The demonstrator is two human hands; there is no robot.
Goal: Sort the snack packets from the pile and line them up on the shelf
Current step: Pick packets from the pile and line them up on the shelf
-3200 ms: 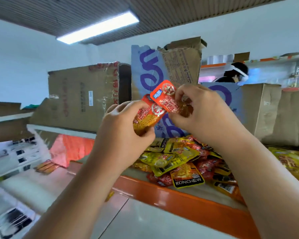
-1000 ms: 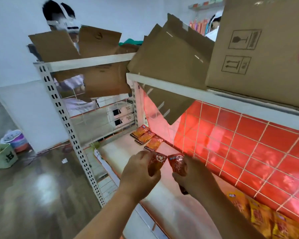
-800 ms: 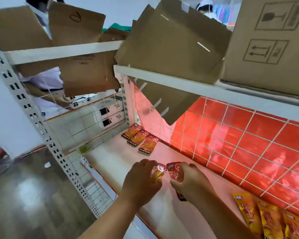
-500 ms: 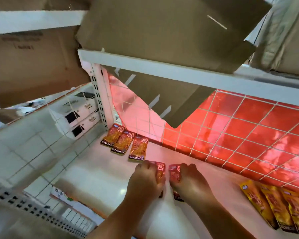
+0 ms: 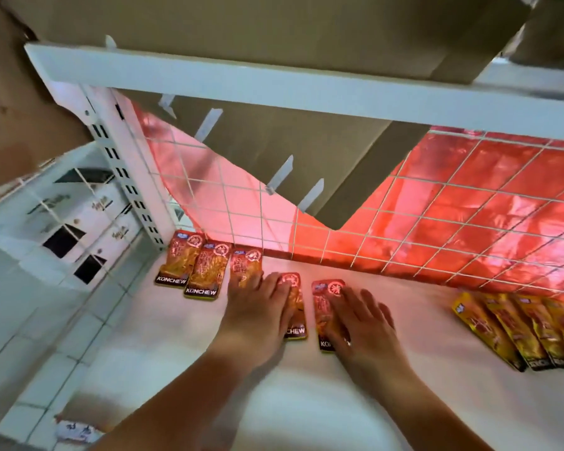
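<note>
red packets (image 5: 205, 271): flat, rowed, shelf (image 5: 420, 320) left | yellow packets (image 5: 502, 333): right

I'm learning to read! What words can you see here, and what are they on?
"KONCHEW": leftmost red packet, bottom edge.
"KONCHEW": second red packet, bottom edge.
"CHEW": fourth red packet; the left hand hides the rest.
"KO": fifth red packet; the right hand hides the rest.
Too blurred to read: the print at the red packets' tops, the yellow packets, the white boxes.
</note>
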